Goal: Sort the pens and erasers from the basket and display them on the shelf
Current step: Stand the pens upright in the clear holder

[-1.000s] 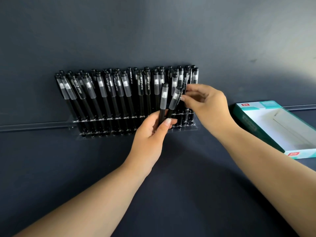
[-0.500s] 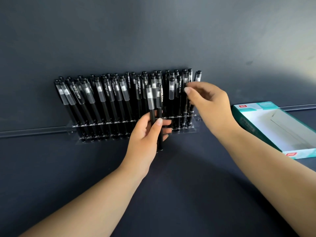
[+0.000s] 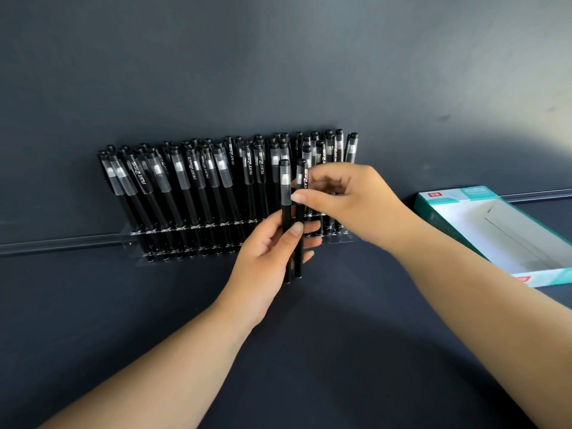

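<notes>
1. Now holding two black pens (image 3: pixel 290 218) upright, side by side, in the left hand (image 3: pixel 268 258), thumb and fingers curled round the lower halves.
2. Pinching the top of the right-side pen with the right hand (image 3: pixel 349 201), thumb and fingers closed on its cap.
3. Held just in front of the clear pen rack (image 3: pixel 133 239), near its right end.
4. Packed with many more black pens in rows (image 3: pixel 198 181), all standing and leaning a little.
5. Fixed on a clear rail (image 3: pixel 58 243) across a dark blue wall (image 3: pixel 278 57).
6. Lying open far to the right, a teal and white box (image 3: pixel 501 230).
</notes>
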Tool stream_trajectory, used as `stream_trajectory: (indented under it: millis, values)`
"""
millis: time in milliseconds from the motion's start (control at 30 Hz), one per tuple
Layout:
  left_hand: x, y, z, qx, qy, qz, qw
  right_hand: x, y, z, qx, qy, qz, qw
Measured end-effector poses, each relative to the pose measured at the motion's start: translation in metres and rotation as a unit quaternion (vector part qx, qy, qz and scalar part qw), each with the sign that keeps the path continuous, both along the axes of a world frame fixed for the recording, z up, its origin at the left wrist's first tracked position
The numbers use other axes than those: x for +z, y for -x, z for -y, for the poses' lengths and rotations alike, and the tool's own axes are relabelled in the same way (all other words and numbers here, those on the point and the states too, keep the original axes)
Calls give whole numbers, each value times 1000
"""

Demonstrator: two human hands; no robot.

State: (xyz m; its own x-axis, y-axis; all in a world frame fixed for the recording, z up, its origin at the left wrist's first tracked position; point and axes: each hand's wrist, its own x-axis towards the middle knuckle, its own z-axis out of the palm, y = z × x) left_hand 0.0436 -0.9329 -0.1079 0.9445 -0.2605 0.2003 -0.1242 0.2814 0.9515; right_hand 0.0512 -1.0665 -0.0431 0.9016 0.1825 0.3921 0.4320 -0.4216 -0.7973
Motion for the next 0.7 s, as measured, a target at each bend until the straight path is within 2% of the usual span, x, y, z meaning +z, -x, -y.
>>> stream_trajectory:
  millis: [133,233,367,500,700]
  values:
    - [0,-4,0,19,-3,-17,1000,15,1,12,1,11,-1,1000]
    - [0,-6,-3,66,-27,-2,997,27,-3,23,-34,-89,32,995]
    - [1,-6,-4,85,-53,19,995,32,-9,34,-146,-175,108,968]
    - [1,-7,-3,67,-25,-6,997,23,-14,33,-189,-149,111,964]
    - [-1,-7,-2,100,-58,16,993,9,-22,32,-214,-87,99,968]
